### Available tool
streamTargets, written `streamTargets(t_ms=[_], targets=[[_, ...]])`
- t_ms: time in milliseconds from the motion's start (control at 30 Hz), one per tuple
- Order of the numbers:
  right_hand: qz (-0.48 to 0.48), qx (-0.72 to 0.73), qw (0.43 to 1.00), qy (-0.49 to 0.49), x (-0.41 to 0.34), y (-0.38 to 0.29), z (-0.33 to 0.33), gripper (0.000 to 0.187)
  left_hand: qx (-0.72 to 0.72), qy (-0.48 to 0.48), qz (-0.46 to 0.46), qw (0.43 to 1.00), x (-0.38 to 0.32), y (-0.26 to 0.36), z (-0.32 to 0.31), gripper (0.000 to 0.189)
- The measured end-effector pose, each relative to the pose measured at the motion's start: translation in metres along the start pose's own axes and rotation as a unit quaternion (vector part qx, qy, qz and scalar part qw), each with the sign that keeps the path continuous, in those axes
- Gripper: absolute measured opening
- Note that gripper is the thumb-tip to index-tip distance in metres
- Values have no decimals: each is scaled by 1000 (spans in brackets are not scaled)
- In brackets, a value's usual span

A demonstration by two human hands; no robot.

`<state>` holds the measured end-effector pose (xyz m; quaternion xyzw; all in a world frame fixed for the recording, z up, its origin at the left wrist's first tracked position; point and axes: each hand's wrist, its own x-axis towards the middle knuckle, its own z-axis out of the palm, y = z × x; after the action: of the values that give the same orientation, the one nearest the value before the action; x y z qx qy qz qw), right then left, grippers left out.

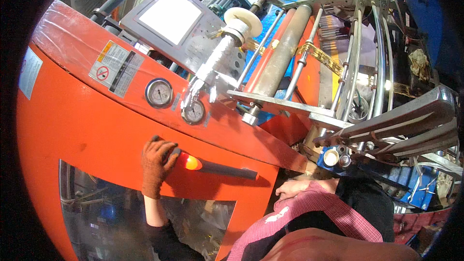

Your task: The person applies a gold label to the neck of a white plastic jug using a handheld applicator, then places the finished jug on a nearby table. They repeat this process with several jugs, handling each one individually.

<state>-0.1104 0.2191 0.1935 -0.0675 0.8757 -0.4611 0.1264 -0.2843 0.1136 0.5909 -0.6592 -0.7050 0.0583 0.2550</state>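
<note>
My left hand (157,165) wears a soiled orange-brown work glove. Its fingers curl around the left end of a dark bar handle (228,169) on the orange machine panel (119,134). A bright orange glowing patch (191,162) shows beside the thumb, over part of the bar. Below the handle is a window (119,206) in the panel, with dim machinery and reflections behind it. My right hand (293,187) is bare and low, near the panel's right edge, beside a red checked cloth (290,210). Its fingers are partly hidden, so any grip is unclear.
Two pressure gauges (159,93) sit above the handle, with a warning label (115,68) to their left. A control screen (170,16), a foil-wrapped pipe (214,61) and a roller frame (282,54) stand beyond. Metal bars (391,119) project at right above a blue tray (417,188).
</note>
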Motion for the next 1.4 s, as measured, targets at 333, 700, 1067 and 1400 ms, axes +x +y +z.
streamTargets(t_ms=[333,700,1067,1400], targets=[[-6,2,1000,17,1,24,32,45,-163,76,-26,983,-11,21,41,17],[47,-8,998,52,-30,16,37,44,-146,168,6,975,-13,16,76,13],[82,13,991,100,-84,-7,112,41,-174,61,-85,979,-5,19,57,21],[122,46,979,157,-124,-16,113,44,-140,-176,-130,966,31,18,44,37]])
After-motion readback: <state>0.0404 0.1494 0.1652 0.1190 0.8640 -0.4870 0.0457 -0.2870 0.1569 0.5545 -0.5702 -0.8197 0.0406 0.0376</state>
